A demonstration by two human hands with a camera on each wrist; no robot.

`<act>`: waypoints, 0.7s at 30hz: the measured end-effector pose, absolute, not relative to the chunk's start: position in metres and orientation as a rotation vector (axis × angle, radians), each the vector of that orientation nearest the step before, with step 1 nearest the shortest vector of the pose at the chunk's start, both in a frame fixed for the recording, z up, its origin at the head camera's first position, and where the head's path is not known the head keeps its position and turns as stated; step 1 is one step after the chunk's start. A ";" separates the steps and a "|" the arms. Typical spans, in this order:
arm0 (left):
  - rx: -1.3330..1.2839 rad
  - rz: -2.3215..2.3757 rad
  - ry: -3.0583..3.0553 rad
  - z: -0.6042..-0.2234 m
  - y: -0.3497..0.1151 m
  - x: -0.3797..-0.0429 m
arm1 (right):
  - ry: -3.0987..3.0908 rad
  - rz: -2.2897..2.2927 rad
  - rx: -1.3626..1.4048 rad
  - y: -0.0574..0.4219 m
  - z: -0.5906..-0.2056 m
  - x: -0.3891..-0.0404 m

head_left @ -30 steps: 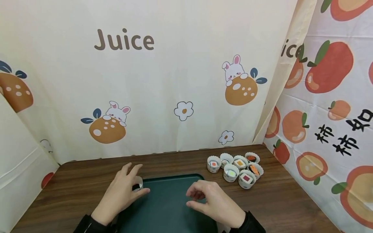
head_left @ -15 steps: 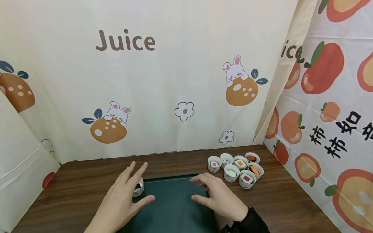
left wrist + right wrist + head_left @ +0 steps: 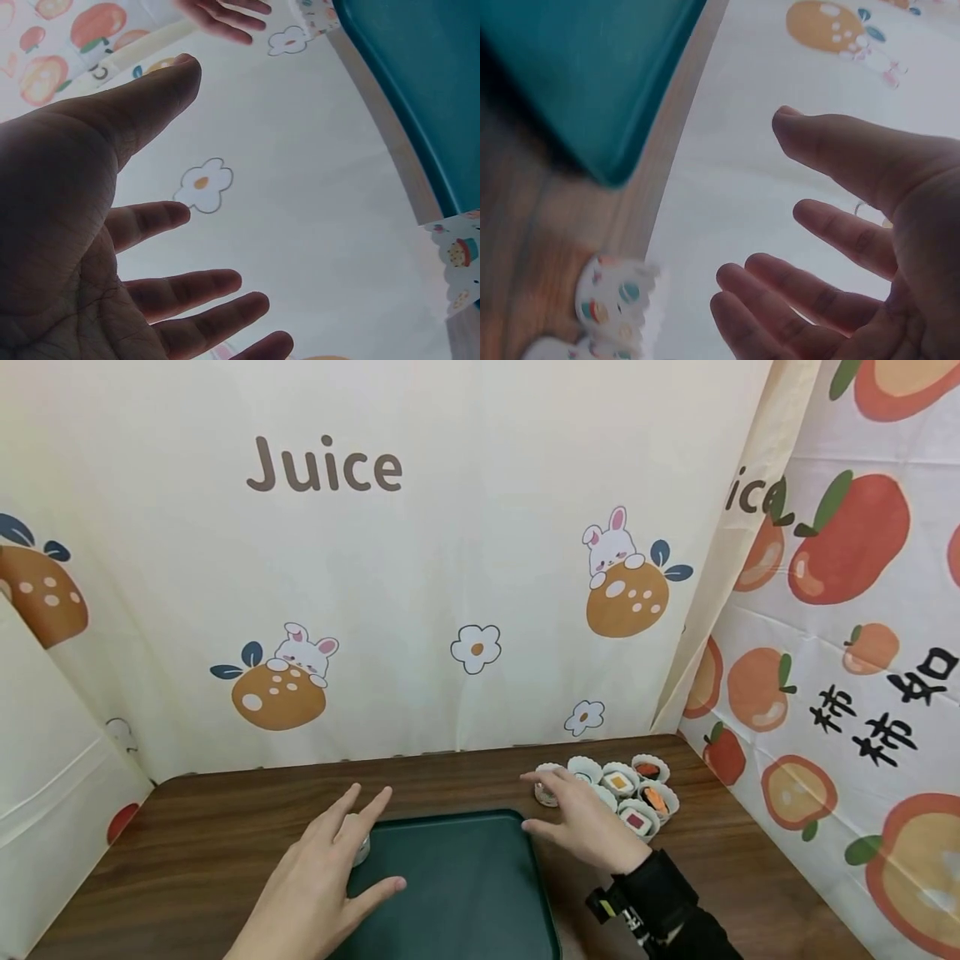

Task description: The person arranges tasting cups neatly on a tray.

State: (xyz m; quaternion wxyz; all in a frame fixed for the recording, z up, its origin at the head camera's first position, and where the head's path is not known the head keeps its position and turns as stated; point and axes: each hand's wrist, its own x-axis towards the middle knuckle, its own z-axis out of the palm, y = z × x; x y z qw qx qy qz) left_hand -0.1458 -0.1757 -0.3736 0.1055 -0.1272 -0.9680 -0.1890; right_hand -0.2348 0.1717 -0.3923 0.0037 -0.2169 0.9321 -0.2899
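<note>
My left hand [image 3: 315, 877] hovers over the left side of a dark green tray [image 3: 457, 877], fingers spread and holding nothing. Behind its fingers, at the tray's far left corner, a small white paper baking cup [image 3: 362, 853] is mostly hidden; the left wrist view shows the printed wall of this cup [image 3: 463, 262]. Above the table, right of the tray, my right hand [image 3: 588, 822] reaches over the near-left side of a cluster of paper cups holding toy sushi. Its fingers are extended and nothing is gripped. A sushi piece with a dark red centre [image 3: 636, 821] and an orange-topped one [image 3: 655, 798] show.
The brown wooden table [image 3: 225, 827] ends at a cream curtain [image 3: 405, 693] printed with rabbits and flowers. A fruit-printed cloth [image 3: 817, 727] hangs on the right. In the right wrist view, a patterned cup [image 3: 613, 296] stands near the tray's corner [image 3: 615, 176].
The left hand has let go of the cup at the tray's far left corner and drawn slightly back. The right hand has moved from over the tray rightward to the cup cluster.
</note>
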 end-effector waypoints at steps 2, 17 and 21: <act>-0.391 -0.546 -2.819 -0.374 -0.176 -0.143 | 2.942 -0.871 -0.652 0.173 -0.391 -0.241; -0.471 -0.548 -2.768 -0.377 -0.176 -0.139 | 2.938 -0.598 -0.579 0.177 -0.393 -0.289; -0.468 -0.536 -2.782 -0.378 -0.175 -0.140 | 2.933 -0.528 -0.532 0.175 -0.394 -0.297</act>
